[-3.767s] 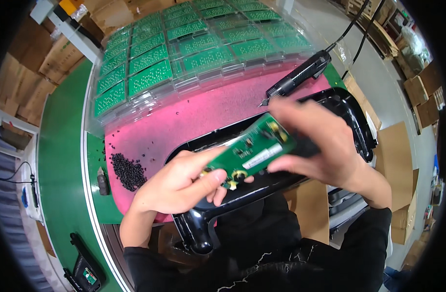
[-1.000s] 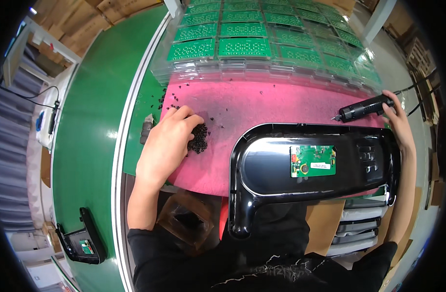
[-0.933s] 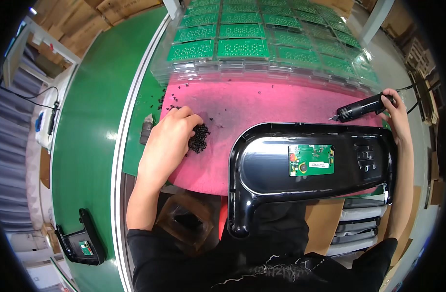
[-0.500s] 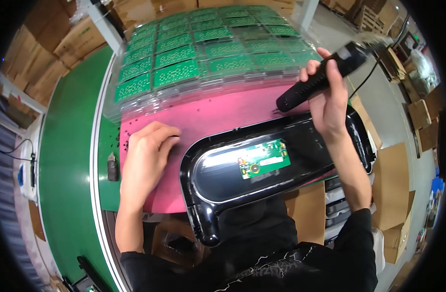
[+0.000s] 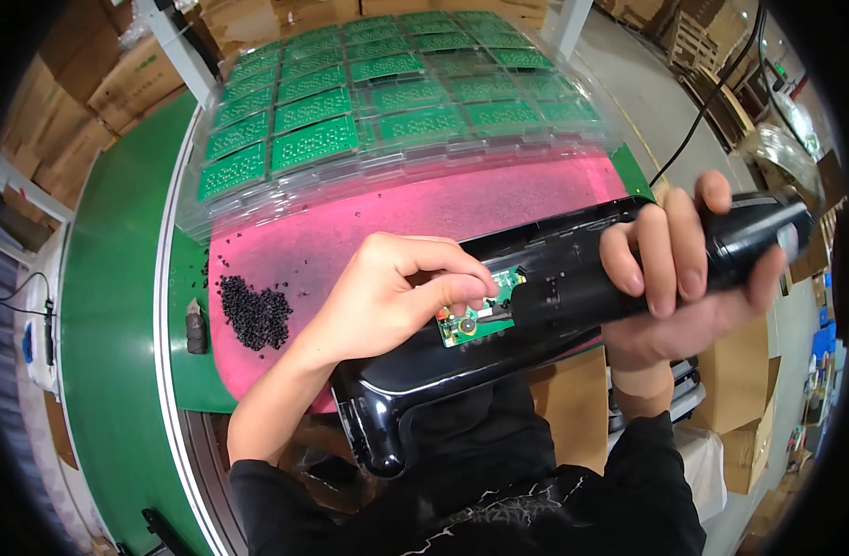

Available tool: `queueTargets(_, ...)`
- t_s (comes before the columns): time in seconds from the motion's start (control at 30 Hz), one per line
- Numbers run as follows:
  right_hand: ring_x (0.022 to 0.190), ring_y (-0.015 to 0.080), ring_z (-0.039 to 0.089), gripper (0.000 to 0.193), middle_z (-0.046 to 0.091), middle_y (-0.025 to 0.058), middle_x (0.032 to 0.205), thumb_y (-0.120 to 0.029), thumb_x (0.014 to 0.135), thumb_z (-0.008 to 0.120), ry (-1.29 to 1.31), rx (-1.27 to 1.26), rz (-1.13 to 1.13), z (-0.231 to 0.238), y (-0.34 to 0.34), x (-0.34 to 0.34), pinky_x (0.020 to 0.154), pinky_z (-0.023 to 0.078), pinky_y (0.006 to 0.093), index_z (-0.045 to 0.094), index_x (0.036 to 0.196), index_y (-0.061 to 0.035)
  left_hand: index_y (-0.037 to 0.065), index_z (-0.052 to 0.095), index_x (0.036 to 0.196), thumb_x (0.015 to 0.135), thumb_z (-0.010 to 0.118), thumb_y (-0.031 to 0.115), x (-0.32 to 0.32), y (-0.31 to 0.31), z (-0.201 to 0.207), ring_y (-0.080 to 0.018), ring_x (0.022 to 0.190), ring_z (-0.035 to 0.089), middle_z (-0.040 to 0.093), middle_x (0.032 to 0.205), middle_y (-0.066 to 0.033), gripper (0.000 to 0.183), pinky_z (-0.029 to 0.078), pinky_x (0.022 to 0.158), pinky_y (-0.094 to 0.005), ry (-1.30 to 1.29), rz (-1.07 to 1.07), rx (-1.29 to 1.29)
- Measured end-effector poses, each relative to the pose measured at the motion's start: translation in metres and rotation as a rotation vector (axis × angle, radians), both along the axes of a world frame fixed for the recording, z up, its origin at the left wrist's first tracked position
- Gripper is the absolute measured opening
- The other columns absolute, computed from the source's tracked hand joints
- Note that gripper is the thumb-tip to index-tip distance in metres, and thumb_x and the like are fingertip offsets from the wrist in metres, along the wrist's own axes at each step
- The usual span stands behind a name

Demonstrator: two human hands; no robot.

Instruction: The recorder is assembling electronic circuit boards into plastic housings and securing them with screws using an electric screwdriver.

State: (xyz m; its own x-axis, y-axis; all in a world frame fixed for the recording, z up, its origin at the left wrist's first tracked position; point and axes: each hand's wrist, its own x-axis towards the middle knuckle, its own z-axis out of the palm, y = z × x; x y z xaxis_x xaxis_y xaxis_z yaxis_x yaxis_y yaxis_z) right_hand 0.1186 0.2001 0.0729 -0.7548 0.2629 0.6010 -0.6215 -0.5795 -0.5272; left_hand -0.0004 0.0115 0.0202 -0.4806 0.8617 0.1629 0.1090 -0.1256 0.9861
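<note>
Green board [image 5: 478, 315] seated in black housing [image 5: 462, 357] over pink mat [image 5: 369, 222], my left hand [image 5: 387, 296] pinching fingertips onto board, my right hand [image 5: 693, 278] wrapped around black driver [image 5: 753, 236], screws [image 5: 255, 310] heaped left on mat.

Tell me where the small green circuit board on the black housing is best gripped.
Probably by its free lower-left end, coming from the left: the small green circuit board lies flat on the black housing, the left hand fingertips cover its upper edge, and the right hand with the black driver crowds the right.
</note>
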Motion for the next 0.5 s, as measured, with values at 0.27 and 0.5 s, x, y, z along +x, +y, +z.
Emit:
queueTargets(0.27,0.045,0.008,0.051,0.044,0.054,-0.0027,0.06,-0.038,0.082,0.075,0.154,0.197,-0.175,-0.003,-0.01,0.004,0.049,0.045,0.0245,0.048,0.102,-0.0097,0.0,0.072,0.09,0.083,0.072,0.005,-0.001,-0.007,-0.021,-0.022,0.066,0.068,0.068,0.075,-0.0108,0.009,0.053,0.058,-0.0308,0.509,0.079,0.026)
queueTargets(0.5,0.045,0.0073,0.051,0.045,0.056,-0.0029,0.061,-0.04,0.082,0.076,0.098,0.212,-0.158,-0.01,-0.016,-0.004,0.048,0.047,0.0246,0.048,0.101,-0.0103,-0.001,0.069,0.086,0.077,0.077,0.009,0.001,-0.006,-0.024,-0.0278,0.069,0.064,0.066,0.077,-0.0118,0.016,0.052,0.061,-0.0369,0.667,0.109,0.106)
